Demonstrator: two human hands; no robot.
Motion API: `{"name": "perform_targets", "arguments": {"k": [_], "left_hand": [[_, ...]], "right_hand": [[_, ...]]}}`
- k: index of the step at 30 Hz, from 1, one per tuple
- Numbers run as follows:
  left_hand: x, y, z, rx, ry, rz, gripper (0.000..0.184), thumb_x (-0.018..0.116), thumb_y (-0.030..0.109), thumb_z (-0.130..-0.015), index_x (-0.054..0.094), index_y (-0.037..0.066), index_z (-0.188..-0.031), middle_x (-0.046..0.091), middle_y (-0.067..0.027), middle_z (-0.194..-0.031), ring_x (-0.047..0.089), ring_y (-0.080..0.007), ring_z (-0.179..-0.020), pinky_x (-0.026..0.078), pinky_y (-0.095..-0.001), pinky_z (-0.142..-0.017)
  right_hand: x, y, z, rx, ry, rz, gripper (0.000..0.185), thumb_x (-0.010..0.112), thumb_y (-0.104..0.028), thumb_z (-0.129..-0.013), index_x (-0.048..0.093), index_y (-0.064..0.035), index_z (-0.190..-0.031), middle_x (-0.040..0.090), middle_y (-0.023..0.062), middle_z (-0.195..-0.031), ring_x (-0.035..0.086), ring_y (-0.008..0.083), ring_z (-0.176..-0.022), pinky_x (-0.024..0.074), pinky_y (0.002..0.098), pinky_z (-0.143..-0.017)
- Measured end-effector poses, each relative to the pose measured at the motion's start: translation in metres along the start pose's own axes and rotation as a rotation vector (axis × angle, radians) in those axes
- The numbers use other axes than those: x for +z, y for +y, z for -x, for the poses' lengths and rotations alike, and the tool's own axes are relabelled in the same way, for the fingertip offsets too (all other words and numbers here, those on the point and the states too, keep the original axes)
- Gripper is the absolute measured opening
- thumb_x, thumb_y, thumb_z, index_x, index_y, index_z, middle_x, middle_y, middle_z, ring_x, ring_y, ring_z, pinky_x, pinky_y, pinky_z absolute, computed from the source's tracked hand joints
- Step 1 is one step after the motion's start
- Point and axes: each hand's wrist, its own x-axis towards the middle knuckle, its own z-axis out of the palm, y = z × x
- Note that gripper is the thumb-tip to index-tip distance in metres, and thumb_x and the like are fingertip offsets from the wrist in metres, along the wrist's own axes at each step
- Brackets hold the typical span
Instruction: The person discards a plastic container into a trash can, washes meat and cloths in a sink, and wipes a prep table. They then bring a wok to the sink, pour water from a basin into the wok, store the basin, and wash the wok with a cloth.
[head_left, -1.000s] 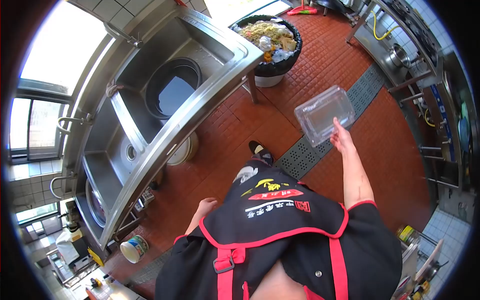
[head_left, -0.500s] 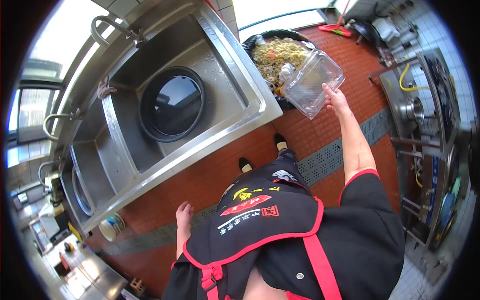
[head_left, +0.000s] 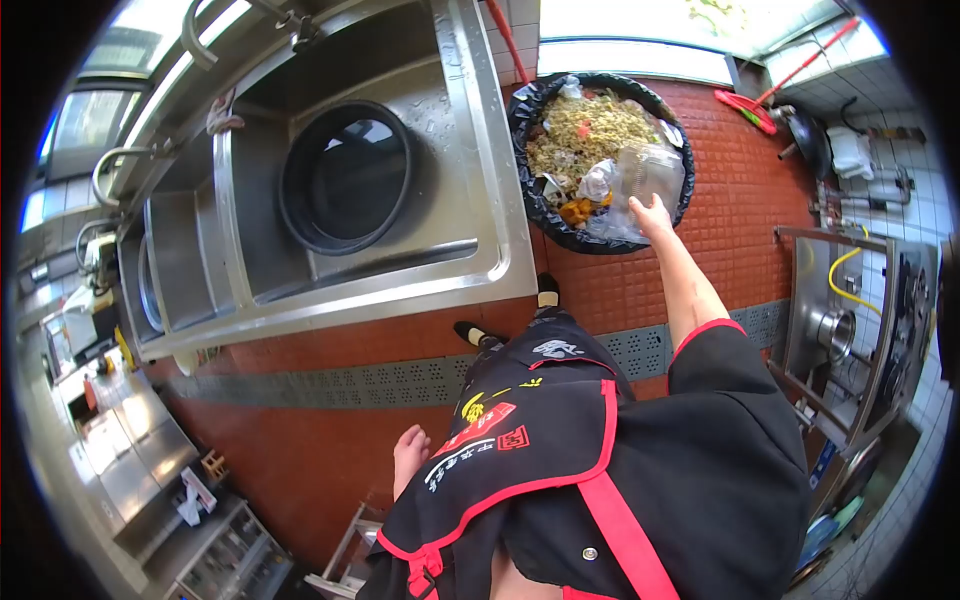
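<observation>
Your right hand pinches the clear plastic container by its near edge, thumb against the outer fingers. Read the dial from that hand: the container sits at twelve, over the food waste and inside the outline of the black-lined bin; you cannot tell if it touches the waste. The bin's right rim is close at two o'clock. Beyond it, bare red floor gives you room as far as the metal stand near four. At eight, the rounded corner of the steel sink is just beside the bin, leaving little space; the black basin lies inside the sink at nine. Your left hand is well apart, between seven and eight, beside the apron; you cannot tell whether its fingers are spread or pressed together. Open floor lies at that hand's nine.
</observation>
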Motion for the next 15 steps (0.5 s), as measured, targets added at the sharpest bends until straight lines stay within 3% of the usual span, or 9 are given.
{"name": "perform_targets", "arguments": {"k": [3, 5, 6, 7, 8, 9, 13, 14, 15], "left_hand": [[0.037, 0.014, 0.036, 0.087, 0.103, 0.03, 0.042, 0.058, 0.019, -0.087, 0.05, 0.005, -0.126, 0.06, -0.0048, -0.108, 0.058, -0.0143, -0.095, 0.046, -0.0302, -0.081], [0.038, 0.004, 0.044, 0.11, 0.152, 0.082, 0.042, 0.059, 0.02, -0.087, 0.051, 0.005, -0.125, 0.061, -0.0041, -0.106, 0.058, -0.0134, -0.094, 0.046, -0.0297, -0.08], [0.037, -0.004, 0.049, 0.104, 0.161, 0.064, 0.042, 0.06, 0.02, -0.086, 0.052, 0.005, -0.124, 0.061, -0.0034, -0.105, 0.058, -0.0126, -0.092, 0.046, -0.0285, -0.078], [0.035, -0.012, 0.054, 0.1, 0.166, 0.045, 0.042, 0.061, 0.02, -0.085, 0.053, 0.006, -0.123, 0.062, -0.0028, -0.103, 0.058, -0.0118, -0.091, 0.046, -0.0273, -0.077], [0.034, -0.024, 0.055, 0.087, 0.188, 0.061, 0.042, 0.062, 0.02, -0.084, 0.054, 0.005, -0.122, 0.062, -0.0022, -0.101, 0.058, -0.0101, -0.085, 0.045, -0.0247, -0.071], [0.036, -0.034, 0.056, 0.088, 0.204, 0.11, 0.041, 0.062, 0.02, -0.084, 0.054, 0.005, -0.122, 0.062, -0.0021, -0.101, 0.058, -0.0098, -0.085, 0.045, -0.0242, -0.071], [0.018, -0.08, 0.057, 0.039, 0.167, 0.173, 0.042, 0.06, 0.019, -0.086, 0.05, 0.005, -0.125, 0.062, -0.0025, -0.101, 0.057, -0.0098, -0.085, 0.044, -0.024, -0.069], [0.014, -0.09, 0.056, 0.013, 0.145, 0.182, 0.043, 0.059, 0.019, -0.087, 0.05, 0.005, -0.126, 0.061, -0.0033, -0.103, 0.058, -0.0109, -0.087, 0.045, -0.0246, -0.071], [0.008, -0.103, 0.056, -0.004, 0.133, 0.202, 0.043, 0.059, 0.018, -0.088, 0.049, 0.004, -0.127, 0.061, -0.0041, -0.105, 0.058, -0.0119, -0.089, 0.046, -0.0252, -0.072]], "right_hand": [[-0.004, -0.012, 0.01, -0.114, -0.024, 0.096, 0.086, 0.062, -0.051, -0.073, 0.036, 0.0034, -0.134, 0.047, 0.0279, -0.128, 0.045, 0.037, -0.121, 0.0356, 0.0396, -0.101], [-0.011, -0.009, 0.001, -0.19, -0.041, 0.191, 0.077, 0.061, -0.051, -0.073, 0.048, 0.0033, -0.125, 0.049, 0.0276, -0.126, 0.047, 0.037, -0.119, 0.0377, 0.0427, -0.098], [-0.011, -0.011, -0.001, -0.167, -0.054, 0.252, 0.078, 0.063, -0.049, -0.075, 0.044, 0.0035, -0.13, 0.048, 0.0233, -0.129, 0.049, 0.0303, -0.119, 0.0393, 0.0368, -0.098], [0.001, 0.016, -0.038, -0.208, -0.227, 0.04, 0.079, 0.065, -0.047, -0.075, 0.04, 0.0008, -0.133, 0.052, 0.0208, -0.125, 0.053, 0.0268, -0.113, 0.0473, 0.0366, -0.087], [-0.004, 0.004, -0.016, -0.137, -0.18, 0.009, 0.081, 0.065, -0.046, -0.076, 0.035, -0.003, -0.138, 0.057, 0.0184, -0.118, 0.057, 0.0244, -0.102, 0.0522, 0.036, -0.072], [0.025, 0.056, -0.076, -0.176, 0.052, 0.216, 0.084, 0.065, -0.047, -0.075, 0.032, -0.0038, -0.139, 0.059, 0.018, -0.114, 0.059, 0.0261, -0.094, 0.0525, 0.0372, -0.064], [0.009, 0.031, -0.023, -0.223, -0.014, 0.22, 0.086, 0.065, -0.048, -0.074, 0.033, 0.0001, -0.137, 0.058, 0.0202, -0.114, 0.061, 0.0252, -0.09, 0.0516, 0.0353, -0.059], [0.002, 0.013, 0.001, -0.191, -0.017, 0.297, 0.084, 0.062, -0.05, -0.075, 0.034, 0.0013, -0.136, 0.055, 0.0237, -0.119, 0.059, 0.0293, -0.101, 0.0516, 0.0372, -0.074], [-0.002, 0.0, 0.029, -0.232, 0.028, 0.374, 0.084, 0.061, -0.051, -0.075, 0.036, 0.002, -0.135, 0.05, 0.027, -0.125, 0.052, 0.0336, -0.115, 0.0434, 0.0377, -0.093]]}}
